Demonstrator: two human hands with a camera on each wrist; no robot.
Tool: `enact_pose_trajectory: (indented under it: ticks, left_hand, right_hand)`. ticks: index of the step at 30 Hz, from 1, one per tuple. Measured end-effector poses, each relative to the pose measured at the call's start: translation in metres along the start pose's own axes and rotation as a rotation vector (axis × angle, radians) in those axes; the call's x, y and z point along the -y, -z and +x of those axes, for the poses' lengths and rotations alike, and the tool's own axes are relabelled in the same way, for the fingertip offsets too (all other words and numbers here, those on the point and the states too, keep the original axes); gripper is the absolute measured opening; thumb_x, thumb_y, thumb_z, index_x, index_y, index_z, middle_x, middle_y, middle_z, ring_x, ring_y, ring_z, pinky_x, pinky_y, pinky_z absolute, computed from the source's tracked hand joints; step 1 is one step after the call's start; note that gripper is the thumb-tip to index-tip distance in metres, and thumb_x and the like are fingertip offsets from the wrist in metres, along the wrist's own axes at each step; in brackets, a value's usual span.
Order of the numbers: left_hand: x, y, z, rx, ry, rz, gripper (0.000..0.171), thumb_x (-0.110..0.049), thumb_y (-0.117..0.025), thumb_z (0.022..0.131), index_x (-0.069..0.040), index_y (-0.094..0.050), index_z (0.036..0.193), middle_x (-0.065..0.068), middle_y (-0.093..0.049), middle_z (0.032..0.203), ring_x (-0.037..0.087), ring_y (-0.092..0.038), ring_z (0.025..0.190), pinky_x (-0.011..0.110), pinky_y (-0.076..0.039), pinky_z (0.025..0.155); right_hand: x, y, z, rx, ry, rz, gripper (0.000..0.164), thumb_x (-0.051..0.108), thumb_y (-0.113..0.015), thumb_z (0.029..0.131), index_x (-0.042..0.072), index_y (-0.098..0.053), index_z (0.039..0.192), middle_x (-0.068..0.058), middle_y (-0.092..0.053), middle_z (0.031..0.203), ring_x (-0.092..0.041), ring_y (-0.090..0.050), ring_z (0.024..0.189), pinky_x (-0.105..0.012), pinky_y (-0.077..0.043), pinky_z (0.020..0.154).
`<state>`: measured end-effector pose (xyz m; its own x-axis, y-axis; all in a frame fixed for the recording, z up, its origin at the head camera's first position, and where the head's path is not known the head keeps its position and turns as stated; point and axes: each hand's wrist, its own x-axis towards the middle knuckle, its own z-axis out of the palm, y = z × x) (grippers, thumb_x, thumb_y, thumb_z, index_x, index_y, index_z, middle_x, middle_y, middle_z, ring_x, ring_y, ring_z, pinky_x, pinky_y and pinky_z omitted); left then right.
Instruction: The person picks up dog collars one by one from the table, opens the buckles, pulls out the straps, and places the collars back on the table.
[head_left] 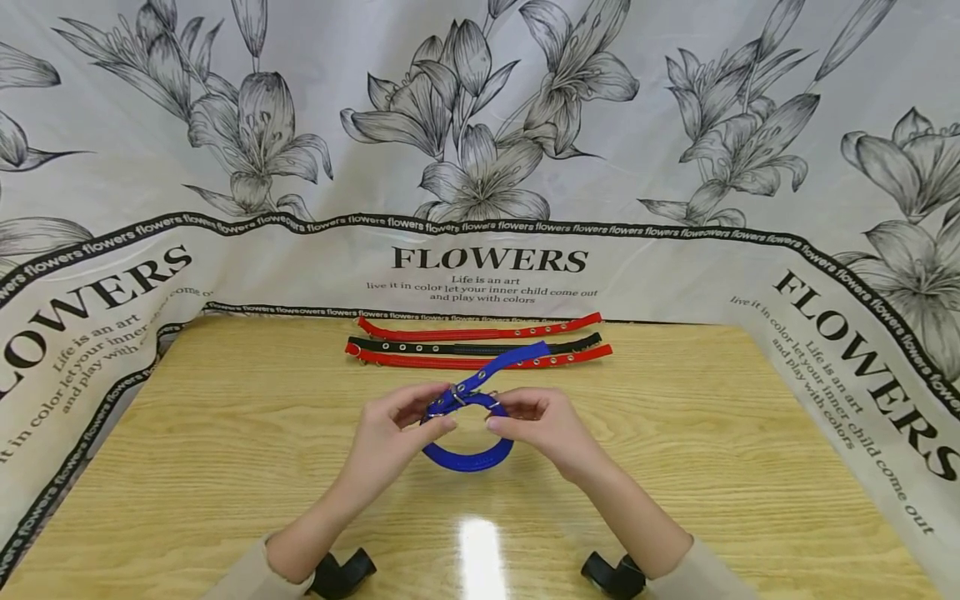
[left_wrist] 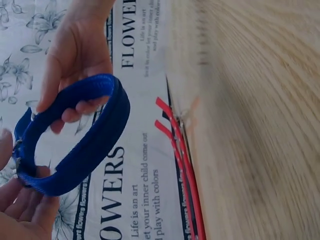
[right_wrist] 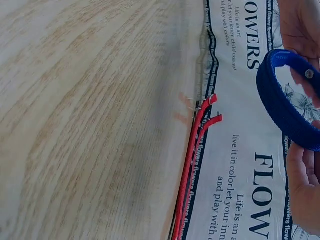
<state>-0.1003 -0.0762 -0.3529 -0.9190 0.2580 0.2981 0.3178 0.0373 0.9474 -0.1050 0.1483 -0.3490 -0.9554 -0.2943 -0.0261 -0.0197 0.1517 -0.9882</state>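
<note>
A blue pet collar [head_left: 468,461], bent into a loop with its strap through the buckle, is held up over the table between both hands. My left hand [head_left: 393,425] pinches it at the buckle side, thumb in front and fingers behind. On the opposite side of the loop, my right hand [head_left: 551,429] pinches the band near a metal ring. The strap's free end with eyelets points up and to the right. In the left wrist view the collar [left_wrist: 95,145] shows its wide padded band; the right wrist view cuts off part of the collar [right_wrist: 285,107].
Two red collars [head_left: 480,334] and a black collar [head_left: 510,347] lie stretched out side by side at the back of the wooden table [head_left: 262,400]. Behind them hangs a flower-printed cloth [head_left: 487,275]. Black curved objects [head_left: 343,573] sit by the wrists at the front.
</note>
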Motion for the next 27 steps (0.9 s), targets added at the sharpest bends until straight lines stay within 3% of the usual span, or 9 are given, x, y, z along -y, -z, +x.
enact_pose_trajectory:
  ticks: [4,10,17,23,27]
  left_hand:
    - [0.003,0.005,0.001,-0.005,0.042,0.092,0.038,-0.011,-0.075,0.079,-0.003,-0.064,0.115,0.007,-0.065,0.111,0.016,-0.063,0.096,0.027,-0.052,0.084]
    - [0.006,0.009,0.003,0.014,0.074,0.207,0.022,-0.010,-0.074,0.080,-0.005,-0.069,0.101,0.003,-0.067,0.091,0.014,-0.063,0.081,0.025,-0.054,0.072]
    - [0.009,0.012,0.005,0.020,0.139,0.195,0.018,-0.011,-0.072,0.082,-0.005,-0.069,0.099,0.002,-0.065,0.084,0.014,-0.061,0.078,0.024,-0.054,0.068]
    - [0.011,0.013,0.004,0.028,0.152,0.156,0.019,-0.012,-0.071,0.083,-0.003,-0.067,0.099,0.005,-0.064,0.086,0.017,-0.061,0.081,0.024,-0.054,0.069]
    - [0.012,0.014,0.004,0.025,0.160,0.130,0.020,-0.014,-0.071,0.084,-0.003,-0.066,0.100,0.006,-0.062,0.089,0.019,-0.059,0.084,0.024,-0.054,0.070]
  right_hand:
    - [0.001,0.005,-0.001,-0.012,-0.016,0.029,0.043,0.010,-0.072,0.082,-0.015,-0.058,0.113,-0.016,-0.069,0.094,-0.014,-0.065,0.083,-0.026,-0.054,0.076]
    - [0.000,0.010,-0.002,-0.001,0.015,0.068,0.043,0.008,-0.070,0.083,-0.018,-0.055,0.114,-0.024,-0.066,0.098,-0.015,-0.066,0.086,-0.028,-0.054,0.078]
    - [-0.001,0.015,-0.002,-0.037,0.048,0.175,0.029,0.003,-0.069,0.083,-0.010,-0.063,0.108,-0.007,-0.071,0.090,-0.018,-0.067,0.086,-0.029,-0.054,0.077]
    - [-0.001,0.017,-0.002,-0.051,0.050,0.219,0.031,0.003,-0.067,0.084,-0.013,-0.060,0.110,-0.002,-0.071,0.088,-0.015,-0.068,0.085,-0.029,-0.054,0.079]
    - [0.000,0.016,-0.002,-0.071,0.025,0.297,0.020,0.002,-0.064,0.087,-0.004,-0.065,0.106,-0.001,-0.071,0.087,-0.015,-0.068,0.082,-0.029,-0.054,0.079]
